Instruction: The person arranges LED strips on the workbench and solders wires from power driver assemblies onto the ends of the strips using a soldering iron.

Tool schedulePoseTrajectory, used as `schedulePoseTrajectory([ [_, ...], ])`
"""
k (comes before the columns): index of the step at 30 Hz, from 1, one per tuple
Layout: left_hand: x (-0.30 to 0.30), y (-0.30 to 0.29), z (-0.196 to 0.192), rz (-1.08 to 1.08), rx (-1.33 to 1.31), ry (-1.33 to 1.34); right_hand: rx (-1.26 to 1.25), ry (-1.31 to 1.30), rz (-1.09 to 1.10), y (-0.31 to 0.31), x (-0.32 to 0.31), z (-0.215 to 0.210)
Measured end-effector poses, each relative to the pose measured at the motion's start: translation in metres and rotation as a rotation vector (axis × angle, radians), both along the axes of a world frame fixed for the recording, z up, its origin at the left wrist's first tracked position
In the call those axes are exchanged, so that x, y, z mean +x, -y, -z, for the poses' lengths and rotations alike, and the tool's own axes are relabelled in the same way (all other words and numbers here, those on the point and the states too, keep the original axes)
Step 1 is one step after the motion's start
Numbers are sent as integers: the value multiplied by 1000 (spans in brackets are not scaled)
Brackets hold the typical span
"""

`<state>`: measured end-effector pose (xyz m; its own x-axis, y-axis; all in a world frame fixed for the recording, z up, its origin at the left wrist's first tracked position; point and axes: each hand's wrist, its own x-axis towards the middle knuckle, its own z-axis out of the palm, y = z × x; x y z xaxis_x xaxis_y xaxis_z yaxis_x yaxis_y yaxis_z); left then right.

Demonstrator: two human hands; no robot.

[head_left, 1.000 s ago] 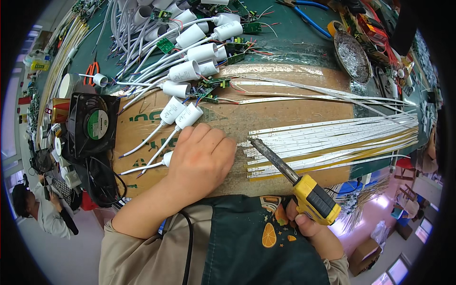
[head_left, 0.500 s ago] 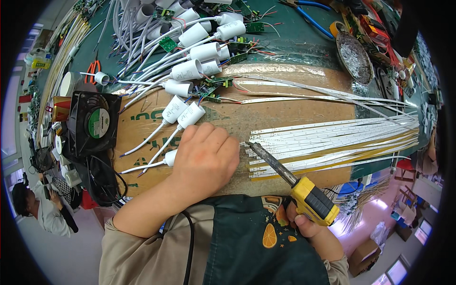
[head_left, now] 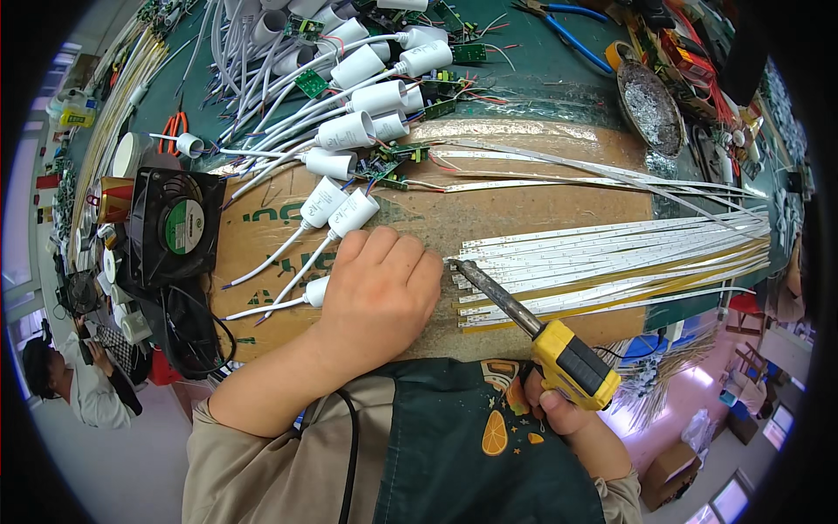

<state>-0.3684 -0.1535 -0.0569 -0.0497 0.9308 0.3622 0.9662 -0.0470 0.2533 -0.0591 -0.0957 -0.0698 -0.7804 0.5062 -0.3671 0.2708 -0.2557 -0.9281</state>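
My left hand [head_left: 380, 284] is closed in a fist at the left ends of a row of white LED strips [head_left: 611, 249]; what its fingers pinch is hidden. From behind it pokes a white lamp cap [head_left: 316, 291] with a white cable. A soldering iron with a yellow and black handle [head_left: 576, 365] is gripped in my right hand [head_left: 563, 412]. Its dark metal tip reaches the strip ends beside my left fingers; contact cannot be made out. Two more white caps [head_left: 353, 212] with cables lie just beyond my left hand.
A black fan [head_left: 175, 227] stands left on the brown cardboard [head_left: 524, 205]. Piled at the back are white caps, cables and green circuit boards [head_left: 310, 83]. A metal dish [head_left: 650, 105] and blue-handled pliers [head_left: 576, 39] lie back right. Another person [head_left: 83, 384] sits far left.
The soldering iron's handle has shifted very slightly left and up, with its tip staying at the strip ends. My left hand keeps nearly the same place.
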Motion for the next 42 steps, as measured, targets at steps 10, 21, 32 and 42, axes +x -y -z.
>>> schedulePoseTrajectory([
  [10,0,0,-4,17,-35,-29,-80,-78,34,1,-7,2],
  [21,1,-1,-4,17,-30,-39,-5,-182,220,-4,-9,-3],
  [32,1,-2,-5,8,-40,-28,-32,-272,523,-26,-21,-7],
  [42,1,-2,-6,-4,-24,1,-65,-287,525,-29,-21,-4],
])
